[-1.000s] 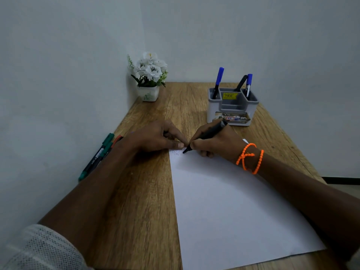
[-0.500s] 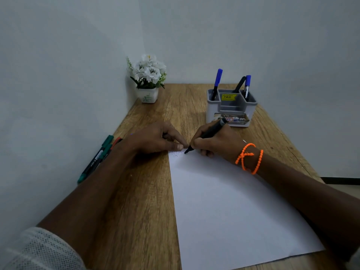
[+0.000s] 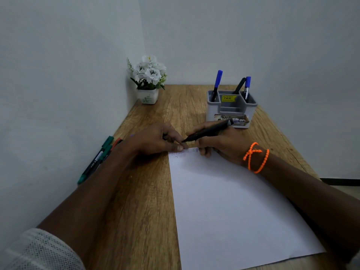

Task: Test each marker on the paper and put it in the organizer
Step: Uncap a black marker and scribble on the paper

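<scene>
R hand [image 3: 216,142] fingers grip slim black marker [image 3: 206,131]; L hand [image 3: 155,140] fingers pin smooth white paper [image 3: 229,201] on woodgrain desk [image 3: 148,191].

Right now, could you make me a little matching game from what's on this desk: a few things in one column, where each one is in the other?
Things:
1. black marker
2. green markers
3. flower pot
4. paper

Places:
A. far left corner
B. under both hands' fingers, at its top edge
C. in the right hand
D. desk's left edge

Pairs: 1-C, 2-D, 3-A, 4-B
</scene>
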